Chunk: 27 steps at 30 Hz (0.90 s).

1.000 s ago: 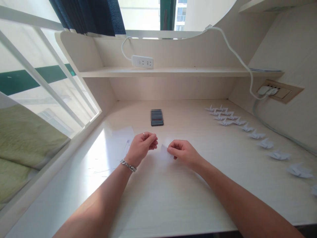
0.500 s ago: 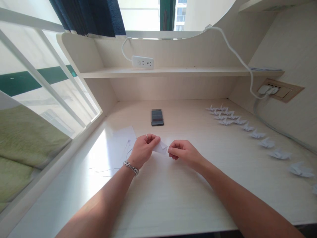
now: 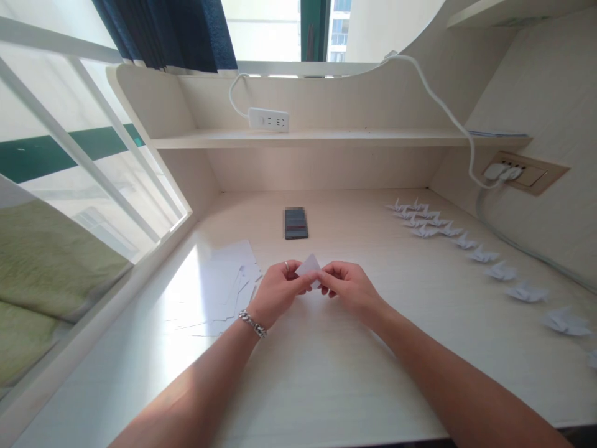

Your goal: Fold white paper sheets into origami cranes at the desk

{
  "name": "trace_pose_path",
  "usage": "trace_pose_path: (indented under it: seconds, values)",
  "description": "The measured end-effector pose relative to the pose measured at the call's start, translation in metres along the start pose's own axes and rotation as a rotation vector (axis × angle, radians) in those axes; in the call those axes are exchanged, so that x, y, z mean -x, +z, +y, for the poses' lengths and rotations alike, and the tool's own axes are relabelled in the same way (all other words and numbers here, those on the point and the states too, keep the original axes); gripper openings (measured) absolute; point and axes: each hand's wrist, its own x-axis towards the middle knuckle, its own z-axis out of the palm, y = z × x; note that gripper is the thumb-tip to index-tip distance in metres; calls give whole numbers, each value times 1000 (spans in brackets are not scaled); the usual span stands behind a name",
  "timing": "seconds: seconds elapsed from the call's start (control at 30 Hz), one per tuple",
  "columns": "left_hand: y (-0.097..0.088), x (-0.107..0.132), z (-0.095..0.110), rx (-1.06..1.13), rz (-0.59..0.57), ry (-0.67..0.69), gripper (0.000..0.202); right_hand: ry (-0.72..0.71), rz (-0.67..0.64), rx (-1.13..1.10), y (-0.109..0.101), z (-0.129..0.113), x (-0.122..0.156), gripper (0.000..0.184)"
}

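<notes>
Both of my hands meet over the middle of the pale desk [image 3: 326,373] and pinch one small folded piece of white paper [image 3: 308,266] between them. My left hand [image 3: 278,291], with a ring and a chain bracelet, grips the paper's left side. My right hand [image 3: 349,290] holds its right side with closed fingers. The paper's pointed corner sticks up above the fingertips. A loose pile of white paper sheets [image 3: 217,289] lies on the desk just left of my left hand.
A dark phone [image 3: 295,223] lies flat beyond my hands. Several folded paper cranes [image 3: 466,241] run in a row along the right side. A power strip [image 3: 268,119] sits on the shelf, and its cable runs to a wall socket [image 3: 513,172] at the right.
My hands have come together; the left hand moved right and took the folded paper's left side. The paper now points up between both hands instead of lying by my right hand.
</notes>
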Motion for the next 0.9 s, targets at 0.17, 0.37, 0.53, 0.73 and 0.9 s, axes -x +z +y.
trace_pose_path:
  seconds: [0.17,0.37,0.53,0.73,0.9]
  values:
    - [-1,0,-4,-153,-27,51,33,13,-42,65,-1,-2,1,25]
    - [-1,4,7,-360,-113,-10,25,-49,21,-3,-3,1,-2,20]
    - [1,4,9,-82,-80,-91,23,51,47,-157,-4,-6,-1,24]
    - [-2,4,7,-107,-115,3,17,114,13,-215,-6,-10,-1,23]
    - [-2,5,5,-49,-116,71,17,94,18,-225,-8,-11,0,21]
